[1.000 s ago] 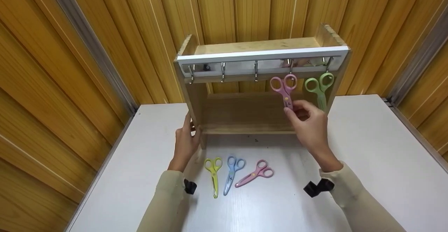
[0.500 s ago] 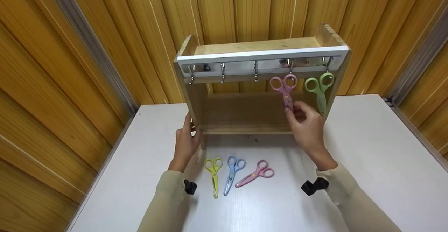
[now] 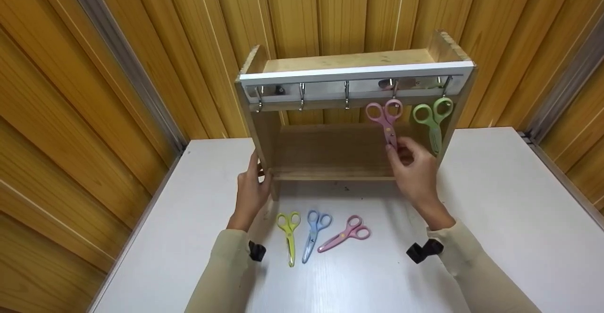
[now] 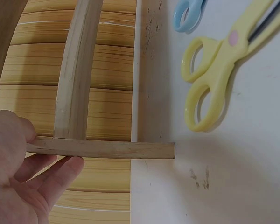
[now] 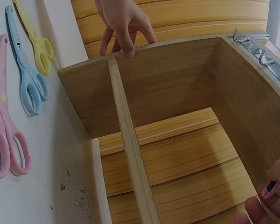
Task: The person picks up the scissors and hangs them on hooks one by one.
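Note:
In the head view my right hand [image 3: 417, 173] pinches the blade end of purplish-pink scissors [image 3: 389, 126], handles up. One handle loop is at the fourth hook from the left; whether the hook passes through it is hard to tell. Beside them, green scissors [image 3: 433, 119] hang from the rightmost hook. My left hand [image 3: 250, 192] grips the left side panel of a wooden shelf [image 3: 330, 164] near its bottom; the left wrist view has fingers [image 4: 65, 175] under that panel [image 4: 107, 148]. In the right wrist view only a bit of the held scissors [image 5: 270, 190] shows between the fingers.
On the white table [image 3: 184, 237] before the shelf lie yellow scissors [image 3: 289, 237], light blue scissors [image 3: 311, 238] and pink scissors [image 3: 347, 235]. Along the shelf's top front runs a metal rail with several hooks [image 3: 347, 95]. Wood-grain panels [image 3: 316, 11] stand behind.
My right hand has shifted slightly left and down on the blade, and the scissors' lower end has swung a little. My left hand keeps its place on the shelf.

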`<state>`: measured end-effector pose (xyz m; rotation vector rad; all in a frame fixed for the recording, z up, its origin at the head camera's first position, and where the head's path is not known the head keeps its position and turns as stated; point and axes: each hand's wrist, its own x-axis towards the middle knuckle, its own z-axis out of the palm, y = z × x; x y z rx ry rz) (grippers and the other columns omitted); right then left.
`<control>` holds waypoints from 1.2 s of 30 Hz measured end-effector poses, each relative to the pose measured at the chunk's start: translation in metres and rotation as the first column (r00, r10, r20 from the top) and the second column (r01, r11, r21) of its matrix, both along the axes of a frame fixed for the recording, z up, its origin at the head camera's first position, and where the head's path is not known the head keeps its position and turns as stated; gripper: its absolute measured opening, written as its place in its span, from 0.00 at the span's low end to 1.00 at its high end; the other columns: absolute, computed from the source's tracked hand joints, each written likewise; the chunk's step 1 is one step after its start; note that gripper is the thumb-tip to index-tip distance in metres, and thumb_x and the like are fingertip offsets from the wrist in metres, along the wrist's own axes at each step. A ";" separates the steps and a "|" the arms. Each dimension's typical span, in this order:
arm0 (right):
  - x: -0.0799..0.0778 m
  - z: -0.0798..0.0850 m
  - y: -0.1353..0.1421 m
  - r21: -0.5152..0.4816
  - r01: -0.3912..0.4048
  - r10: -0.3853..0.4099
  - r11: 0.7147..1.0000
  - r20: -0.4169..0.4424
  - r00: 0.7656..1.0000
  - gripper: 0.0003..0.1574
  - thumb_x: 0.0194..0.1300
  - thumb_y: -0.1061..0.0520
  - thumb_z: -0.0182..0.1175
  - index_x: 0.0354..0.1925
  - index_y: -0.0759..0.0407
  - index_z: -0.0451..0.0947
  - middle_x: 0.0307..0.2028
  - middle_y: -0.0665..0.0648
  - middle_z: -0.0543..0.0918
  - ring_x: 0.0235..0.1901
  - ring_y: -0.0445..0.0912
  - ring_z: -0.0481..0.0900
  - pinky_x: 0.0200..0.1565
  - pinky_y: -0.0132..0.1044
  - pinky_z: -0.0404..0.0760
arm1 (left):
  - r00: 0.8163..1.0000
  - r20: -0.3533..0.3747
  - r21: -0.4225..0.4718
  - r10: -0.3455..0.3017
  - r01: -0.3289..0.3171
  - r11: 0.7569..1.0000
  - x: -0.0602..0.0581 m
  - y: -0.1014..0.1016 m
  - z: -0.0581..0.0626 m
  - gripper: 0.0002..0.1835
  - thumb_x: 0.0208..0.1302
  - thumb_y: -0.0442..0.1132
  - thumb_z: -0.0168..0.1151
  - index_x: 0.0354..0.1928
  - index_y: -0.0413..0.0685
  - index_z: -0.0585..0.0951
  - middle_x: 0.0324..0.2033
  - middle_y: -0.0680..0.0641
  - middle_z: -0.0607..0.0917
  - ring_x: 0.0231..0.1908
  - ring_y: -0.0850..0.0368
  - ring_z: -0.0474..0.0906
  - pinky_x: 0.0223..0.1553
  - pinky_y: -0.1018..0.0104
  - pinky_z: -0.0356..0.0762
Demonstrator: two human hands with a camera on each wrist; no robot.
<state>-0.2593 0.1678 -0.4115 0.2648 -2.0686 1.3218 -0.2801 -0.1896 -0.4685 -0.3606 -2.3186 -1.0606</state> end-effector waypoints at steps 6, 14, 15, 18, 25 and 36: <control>-0.001 -0.001 0.000 -0.010 -0.013 0.013 1.000 -0.024 1.000 0.08 0.68 0.64 0.67 0.44 0.68 0.84 0.35 0.60 0.85 0.32 0.45 0.80 0.35 0.19 0.78 | 1.000 0.000 -0.018 0.015 -0.015 1.000 -0.001 0.001 0.000 0.36 0.70 0.28 0.62 0.77 0.43 0.61 0.56 0.31 0.83 0.48 0.39 0.87 0.45 0.53 0.89; 0.000 -0.002 0.000 -0.007 -0.017 0.017 1.000 -0.042 0.999 0.08 0.68 0.64 0.67 0.43 0.68 0.83 0.34 0.60 0.85 0.32 0.45 0.80 0.35 0.20 0.78 | 1.000 0.022 -0.012 0.022 -0.021 1.000 -0.001 0.001 0.001 0.36 0.71 0.28 0.61 0.78 0.44 0.61 0.58 0.31 0.82 0.50 0.39 0.87 0.47 0.52 0.89; 0.001 -0.003 0.001 -0.007 -0.018 0.018 1.000 -0.044 0.999 0.08 0.68 0.64 0.67 0.43 0.68 0.83 0.34 0.60 0.85 0.32 0.46 0.80 0.34 0.20 0.78 | 1.000 0.022 -0.011 0.020 -0.019 1.000 0.000 0.001 0.001 0.36 0.71 0.28 0.61 0.78 0.45 0.61 0.59 0.32 0.82 0.50 0.39 0.87 0.47 0.52 0.89; 0.001 -0.004 0.001 -0.007 -0.020 0.019 1.000 -0.046 0.999 0.08 0.67 0.64 0.68 0.43 0.68 0.83 0.34 0.60 0.85 0.32 0.47 0.80 0.34 0.21 0.78 | 1.000 0.017 -0.009 0.015 -0.015 1.000 0.000 0.001 0.001 0.36 0.71 0.28 0.61 0.78 0.46 0.61 0.60 0.32 0.81 0.50 0.40 0.87 0.46 0.53 0.89; 0.002 -0.005 0.001 0.005 -0.008 0.008 1.000 -0.051 0.999 0.08 0.67 0.64 0.68 0.43 0.68 0.83 0.33 0.59 0.85 0.31 0.45 0.80 0.33 0.20 0.78 | 1.000 0.008 -0.003 0.005 -0.005 1.000 -0.001 0.000 0.000 0.37 0.71 0.28 0.61 0.78 0.46 0.61 0.59 0.32 0.82 0.49 0.40 0.87 0.46 0.51 0.89; 0.003 -0.007 0.003 0.024 -0.007 0.008 1.000 -0.022 1.000 0.10 0.67 0.63 0.68 0.44 0.68 0.83 0.34 0.59 0.84 0.32 0.46 0.80 0.34 0.19 0.78 | 1.000 0.017 -0.010 0.011 -0.011 1.000 0.000 0.000 0.001 0.37 0.71 0.29 0.62 0.78 0.46 0.60 0.58 0.32 0.83 0.49 0.40 0.87 0.46 0.53 0.89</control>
